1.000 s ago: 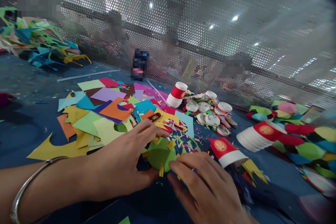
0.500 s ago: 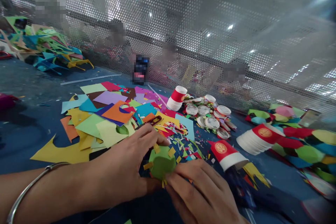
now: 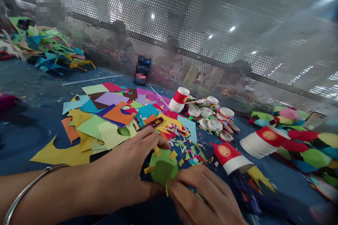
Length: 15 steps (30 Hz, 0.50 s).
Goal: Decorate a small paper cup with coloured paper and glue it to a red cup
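Observation:
A round green paper piece (image 3: 164, 168) with short yellow paper tabs around its rim lies between my hands. My left hand (image 3: 129, 167) curls around its left side, thumb below and fingers above, and grips it. At its lower right edge, my right hand (image 3: 203, 191) has its fingertips pinched together by a narrow yellow paper strip (image 3: 167, 188). Those fingers hide part of the strip and the disc's edge. Just beyond my left fingers, a pair of scissors (image 3: 156, 122) lies partly hidden. Small paper scraps (image 3: 188, 149) are strewn in front of the disc.
Coloured paper sheets (image 3: 105, 112) cover the left-centre. A stack of paper cups (image 3: 179, 99) stands behind; another stack (image 3: 264, 140) and a cup (image 3: 232, 158) lie at right. Cut cup bottoms (image 3: 206, 112) are heaped nearby. A perforated metal screen (image 3: 163, 14) borders the table.
The green disc has shifted slightly right and turned a little. My right hand has moved slightly right, and the yellow strip at the lower edge now hangs more upright.

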{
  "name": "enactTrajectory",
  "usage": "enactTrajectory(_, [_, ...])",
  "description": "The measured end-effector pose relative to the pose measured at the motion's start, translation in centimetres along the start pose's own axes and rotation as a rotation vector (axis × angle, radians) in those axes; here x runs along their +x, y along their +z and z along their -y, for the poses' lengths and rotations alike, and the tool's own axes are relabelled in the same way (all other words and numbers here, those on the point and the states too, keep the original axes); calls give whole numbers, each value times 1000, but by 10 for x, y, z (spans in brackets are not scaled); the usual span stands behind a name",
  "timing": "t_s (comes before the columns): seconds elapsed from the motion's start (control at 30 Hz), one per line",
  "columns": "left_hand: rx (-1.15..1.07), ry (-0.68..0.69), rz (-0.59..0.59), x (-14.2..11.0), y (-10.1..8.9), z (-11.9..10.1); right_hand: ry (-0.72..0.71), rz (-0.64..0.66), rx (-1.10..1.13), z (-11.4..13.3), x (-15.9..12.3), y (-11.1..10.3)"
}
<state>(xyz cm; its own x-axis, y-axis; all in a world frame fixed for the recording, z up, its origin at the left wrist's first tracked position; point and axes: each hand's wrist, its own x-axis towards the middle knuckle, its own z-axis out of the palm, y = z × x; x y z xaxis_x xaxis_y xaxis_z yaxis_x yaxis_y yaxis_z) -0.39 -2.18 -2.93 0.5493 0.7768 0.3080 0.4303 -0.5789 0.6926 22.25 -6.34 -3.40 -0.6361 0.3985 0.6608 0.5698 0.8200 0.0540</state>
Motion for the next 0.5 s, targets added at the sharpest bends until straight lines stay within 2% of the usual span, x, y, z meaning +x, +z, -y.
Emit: enactTrajectory(0.5, [-51,-64,57,3,-4,-3,6,10,-58,1,0,-2])
